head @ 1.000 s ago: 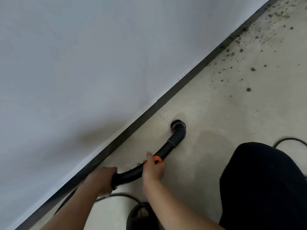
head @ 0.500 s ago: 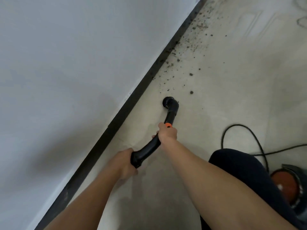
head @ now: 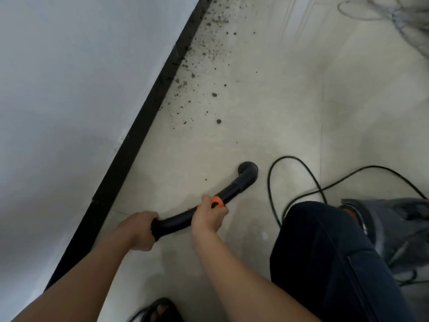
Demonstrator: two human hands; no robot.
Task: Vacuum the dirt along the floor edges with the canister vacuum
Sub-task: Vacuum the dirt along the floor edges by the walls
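Left hand [head: 139, 228] clenches rear of vacuum wand [head: 176, 223]; right hand [head: 207, 217] grasps at orange collar [head: 217, 202], likely for steering. Brush nozzle [head: 248, 169] apart from baseboard [head: 139, 135]; dirt [head: 204, 66] along baseboard, not yet reached.

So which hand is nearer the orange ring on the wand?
Right. The right hand grips the wand at the orange ring; the left hand holds its rear end.

soft, even daylight; faint shadows on the wall [head: 69, 112]; wide-angle bending and motion blur toward the edges.
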